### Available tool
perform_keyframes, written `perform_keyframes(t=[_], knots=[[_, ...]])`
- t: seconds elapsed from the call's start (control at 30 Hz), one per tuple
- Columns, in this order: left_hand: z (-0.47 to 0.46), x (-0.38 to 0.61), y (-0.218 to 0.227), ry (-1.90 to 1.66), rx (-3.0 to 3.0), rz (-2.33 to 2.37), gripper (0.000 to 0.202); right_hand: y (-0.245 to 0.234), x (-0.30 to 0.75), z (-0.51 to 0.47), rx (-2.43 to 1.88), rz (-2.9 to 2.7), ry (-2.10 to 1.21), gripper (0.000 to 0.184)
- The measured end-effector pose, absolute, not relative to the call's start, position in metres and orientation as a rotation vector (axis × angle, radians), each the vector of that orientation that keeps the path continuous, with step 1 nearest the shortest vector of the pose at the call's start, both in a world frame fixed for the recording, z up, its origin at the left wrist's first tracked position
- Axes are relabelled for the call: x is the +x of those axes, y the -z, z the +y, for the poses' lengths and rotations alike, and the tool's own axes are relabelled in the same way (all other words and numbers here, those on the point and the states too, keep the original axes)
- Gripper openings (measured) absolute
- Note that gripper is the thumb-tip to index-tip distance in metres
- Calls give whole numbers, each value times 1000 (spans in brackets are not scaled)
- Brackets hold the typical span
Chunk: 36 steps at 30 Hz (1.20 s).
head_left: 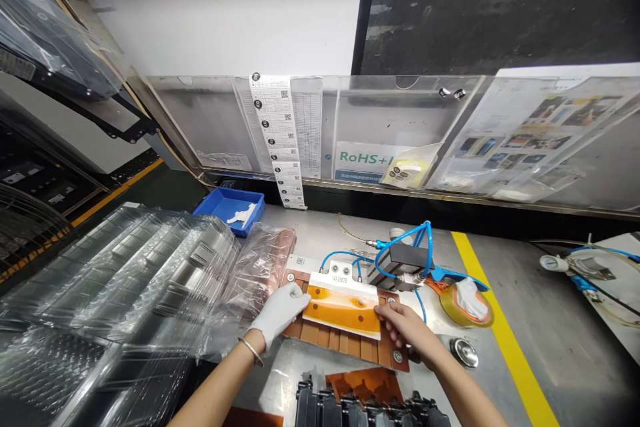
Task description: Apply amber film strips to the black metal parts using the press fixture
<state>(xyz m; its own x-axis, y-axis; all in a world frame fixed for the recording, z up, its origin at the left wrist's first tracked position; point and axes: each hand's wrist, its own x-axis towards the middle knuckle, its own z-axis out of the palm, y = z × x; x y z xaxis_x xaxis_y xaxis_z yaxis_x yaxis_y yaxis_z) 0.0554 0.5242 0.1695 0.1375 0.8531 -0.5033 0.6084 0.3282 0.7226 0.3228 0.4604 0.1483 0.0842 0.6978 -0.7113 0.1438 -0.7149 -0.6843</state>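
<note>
Two hands work at one copper plate (345,349) lying flat on a steel bench (320,230), its long axis running left to right and dipping slightly to the right. One amber sheet (345,310) covers the plate's middle, and one white tab (340,282) along the sheet's far edge reads "JJ-25070". The left hand (280,315), in a white glove, rests with its fingers together on the sheet's left end. The bare right hand (403,328) has its fingertips (383,311) on the sheet's right edge. Whether either hand pinches the sheet, I cannot tell. Beyond lie one blue bin (230,210) and one tape roll (465,303); a "RoHS" sign (363,160) stands behind.
</note>
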Motion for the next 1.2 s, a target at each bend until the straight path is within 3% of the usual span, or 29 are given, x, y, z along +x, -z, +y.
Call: perform_keyframes(t=[0.33, 0.73, 0.87, 1.0, 1.17, 1.2], knots=[[520, 59, -177, -287, 1154, 1560, 15, -146, 356, 466, -2097, -1091, -1620, 46], [516, 59, -179, -400, 1172, 1535, 16, -134, 398, 386, -2038, -1637, -1130, 24], [518, 55, -176, -419, 1170, 1539, 27, -127, 392, 385, -2094, -1598, -962, 34], [502, 38, -185, -480, 1141, 1590, 39, -139, 388, 362, -2105, -1522, -892, 57], [411, 10, -188, -478, 1211, 1667, 35, -147, 394, 301, -2123, -1324, -1040, 66], [387, 8, -183, -401, 1201, 1680, 44, -146, 393, 290, -2121, -1304, -1080, 64]])
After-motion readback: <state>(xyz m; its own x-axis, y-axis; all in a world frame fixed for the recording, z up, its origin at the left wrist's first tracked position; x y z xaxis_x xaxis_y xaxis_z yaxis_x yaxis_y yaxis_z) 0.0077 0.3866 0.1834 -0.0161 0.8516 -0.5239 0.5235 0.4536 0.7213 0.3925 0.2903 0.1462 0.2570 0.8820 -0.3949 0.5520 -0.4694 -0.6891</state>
